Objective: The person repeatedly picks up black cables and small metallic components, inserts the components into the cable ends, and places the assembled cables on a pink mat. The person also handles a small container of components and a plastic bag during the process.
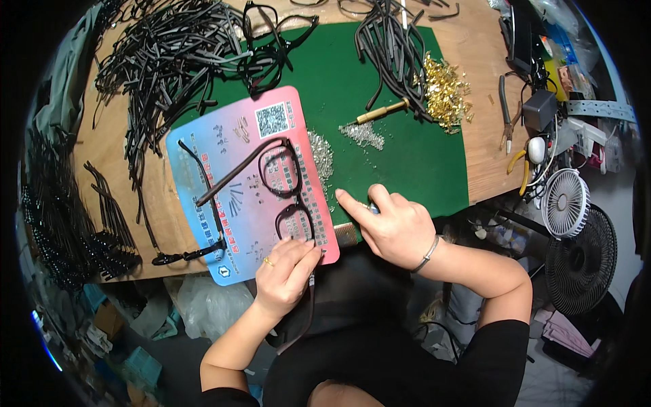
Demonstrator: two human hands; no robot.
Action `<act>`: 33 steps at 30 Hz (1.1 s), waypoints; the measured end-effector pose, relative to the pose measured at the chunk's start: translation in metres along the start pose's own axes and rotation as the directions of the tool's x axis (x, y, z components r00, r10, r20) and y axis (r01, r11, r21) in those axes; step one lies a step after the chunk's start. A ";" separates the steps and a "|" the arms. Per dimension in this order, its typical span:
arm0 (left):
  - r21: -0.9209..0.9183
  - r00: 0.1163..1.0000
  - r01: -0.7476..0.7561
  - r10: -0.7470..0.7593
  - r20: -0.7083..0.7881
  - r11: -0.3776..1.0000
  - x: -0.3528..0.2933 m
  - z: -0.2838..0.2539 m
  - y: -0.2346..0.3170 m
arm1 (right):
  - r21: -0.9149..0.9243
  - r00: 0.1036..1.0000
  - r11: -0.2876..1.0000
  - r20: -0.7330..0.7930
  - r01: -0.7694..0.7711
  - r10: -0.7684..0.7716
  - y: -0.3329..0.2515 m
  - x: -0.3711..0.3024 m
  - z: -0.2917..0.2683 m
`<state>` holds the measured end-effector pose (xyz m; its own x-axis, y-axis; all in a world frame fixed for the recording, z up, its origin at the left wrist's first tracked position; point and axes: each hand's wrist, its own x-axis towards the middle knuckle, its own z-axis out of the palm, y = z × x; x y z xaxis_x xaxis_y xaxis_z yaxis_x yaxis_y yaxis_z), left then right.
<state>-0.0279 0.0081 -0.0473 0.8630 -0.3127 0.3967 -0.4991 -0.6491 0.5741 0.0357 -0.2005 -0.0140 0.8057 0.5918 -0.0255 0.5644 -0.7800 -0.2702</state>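
A pair of dark eyeglasses (299, 178) lies across a pink-and-blue printed card (237, 163), one temple stretched over the card and the other hanging past the table edge. At the near hinge corner, my left hand (288, 275) is closed on the eyeglasses, thumb and fingers together. My right hand (400, 227) is over the green mat (434, 176), its index finger reaching toward a pile of tiny silver parts (321, 157). Its other fingers are curled, with a small bluish glint among them; what they hold is unclear. A second dark eyeglass frame (196, 252) lies at the card's left side.
Heaps of dark temples (163, 54) cover the far left, with another bundle (393, 47) at the far middle. A brass screwdriver (383, 112) lies near clear bits (365, 136) and gold-coloured pieces (447, 95). Pliers (519, 166) and fans (565, 203) are at the right.
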 end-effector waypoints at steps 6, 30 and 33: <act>-0.039 1.000 0.000 0.000 -0.014 0.999 -0.001 0.004 -0.010 | 0.315 0.996 0.949 0.077 0.024 -0.051 0.016 0.002 -0.010; -0.087 1.000 0.027 -0.027 0.005 0.996 0.003 0.000 -0.012 | 0.434 0.976 0.879 -0.002 0.198 -0.219 -0.010 -0.010 0.017; -0.102 1.000 0.001 -0.002 -0.015 0.995 0.003 0.003 -0.015 | 0.331 0.959 0.906 0.011 0.263 -0.283 -0.008 -0.008 0.017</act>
<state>-0.0177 0.0147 -0.0565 0.8628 -0.3005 0.4065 -0.5039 -0.5753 0.6444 0.0212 -0.1957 -0.0277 0.6112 0.7904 0.0415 0.6643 -0.4838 -0.5698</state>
